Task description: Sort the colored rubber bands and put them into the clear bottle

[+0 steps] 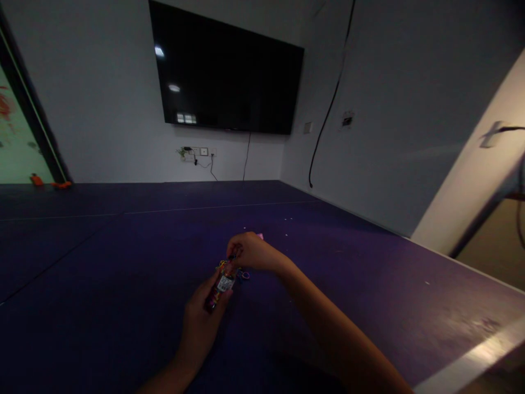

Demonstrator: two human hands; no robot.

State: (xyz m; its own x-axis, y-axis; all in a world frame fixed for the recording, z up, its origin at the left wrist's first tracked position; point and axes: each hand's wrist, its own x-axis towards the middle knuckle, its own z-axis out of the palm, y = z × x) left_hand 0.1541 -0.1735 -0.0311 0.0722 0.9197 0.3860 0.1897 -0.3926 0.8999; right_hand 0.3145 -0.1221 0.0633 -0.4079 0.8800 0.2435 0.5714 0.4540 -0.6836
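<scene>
In the head view, my left hand (203,303) is wrapped round a small clear bottle (225,283), which has a white printed label and dark, colourful contents or print. The bottle tilts with its top up and to the right. At that top end, my right hand (250,250) has its fingers pinched together by a small dark piece that I cannot make out. Small looped colourful items (243,274) lie on the purple surface behind the bottle, partly hidden by it and by my hands. A bit of something pink (260,236) shows just past my right hand.
The wide purple surface (143,262) reaches back to the wall, with several tiny white specks beyond my hands. A large black television (229,71) hangs there above sockets (204,151) and cords. A black cable (328,109) dangles at the right. Orange objects (61,185) sit far left.
</scene>
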